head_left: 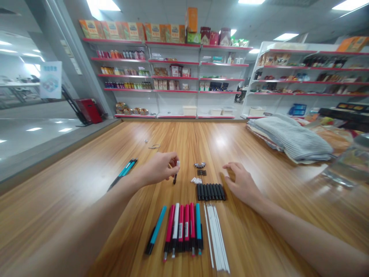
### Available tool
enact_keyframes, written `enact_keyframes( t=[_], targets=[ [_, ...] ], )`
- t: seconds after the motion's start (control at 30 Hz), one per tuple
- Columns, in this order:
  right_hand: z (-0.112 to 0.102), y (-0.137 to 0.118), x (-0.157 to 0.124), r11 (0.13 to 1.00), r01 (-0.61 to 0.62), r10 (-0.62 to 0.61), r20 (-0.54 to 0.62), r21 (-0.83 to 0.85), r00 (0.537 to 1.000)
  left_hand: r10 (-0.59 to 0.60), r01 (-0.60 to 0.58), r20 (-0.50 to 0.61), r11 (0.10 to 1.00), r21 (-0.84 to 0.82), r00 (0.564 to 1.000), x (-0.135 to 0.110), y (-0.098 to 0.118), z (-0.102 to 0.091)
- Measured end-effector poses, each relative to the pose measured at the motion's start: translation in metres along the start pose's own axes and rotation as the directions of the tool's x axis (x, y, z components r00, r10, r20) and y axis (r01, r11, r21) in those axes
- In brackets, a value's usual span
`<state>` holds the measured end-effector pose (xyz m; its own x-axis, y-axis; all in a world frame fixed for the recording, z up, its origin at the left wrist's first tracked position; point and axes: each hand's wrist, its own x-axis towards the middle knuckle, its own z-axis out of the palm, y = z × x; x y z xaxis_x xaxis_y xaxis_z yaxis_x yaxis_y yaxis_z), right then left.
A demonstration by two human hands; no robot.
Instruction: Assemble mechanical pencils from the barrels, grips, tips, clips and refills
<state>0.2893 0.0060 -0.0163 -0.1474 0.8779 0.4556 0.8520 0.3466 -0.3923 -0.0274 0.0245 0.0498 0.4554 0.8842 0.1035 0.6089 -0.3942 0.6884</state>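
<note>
Head view: a dark pen part with a white tip is pinched upright between the thumb and fingertips of the left hand, protruding below them over the wooden table. The right hand is spread loosely, gripping nothing, just beside a row of black caps.

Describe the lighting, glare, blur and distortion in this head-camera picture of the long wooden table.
Head view: ceiling light panels light the room evenly; head view: pale glare streaks on the glossy wooden table; head view: wide-angle distortion bows the red-edged shelves; head view: the clear container at right is smeared, while the left hand pinching a small dark pen part is sharp.
</note>
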Motion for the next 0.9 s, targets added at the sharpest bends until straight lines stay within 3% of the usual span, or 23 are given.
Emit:
enact_keyframes(
  t=[0.13,0.27,0.37,0.5,0.7,0.9],
  targets=[
    [0.002,0.002,0.000,1.000,0.011,-0.011,0.006,-0.008,1.000,0.002,-0.007,-0.042,0.993,-0.115,0.999,0.003,-0.007,0.008],
    [0.003,0.002,-0.001,1.000,0.014,-0.014,0.002,-0.008,1.000,-0.072,0.056,-0.030,0.925,-0.375,0.997,0.006,-0.007,0.017],
    [0.004,0.003,-0.001,1.000,0.014,-0.014,0.003,-0.009,1.000,-0.141,0.107,-0.012,0.805,-0.584,0.990,0.007,-0.010,0.025],
    [0.005,0.004,-0.002,1.000,0.013,-0.013,0.004,-0.020,1.000,-0.169,0.081,-0.023,0.582,-0.810,0.985,0.008,-0.021,0.036],
    [0.003,0.000,-0.001,1.000,0.007,-0.007,0.008,-0.024,1.000,-0.108,-0.025,-0.071,0.377,-0.926,0.992,0.009,-0.036,0.041],
    [0.000,-0.002,-0.001,1.000,0.009,-0.009,0.005,-0.019,1.000,-0.076,-0.112,-0.142,0.306,-0.945,0.987,0.009,-0.037,0.039]
  ],
)
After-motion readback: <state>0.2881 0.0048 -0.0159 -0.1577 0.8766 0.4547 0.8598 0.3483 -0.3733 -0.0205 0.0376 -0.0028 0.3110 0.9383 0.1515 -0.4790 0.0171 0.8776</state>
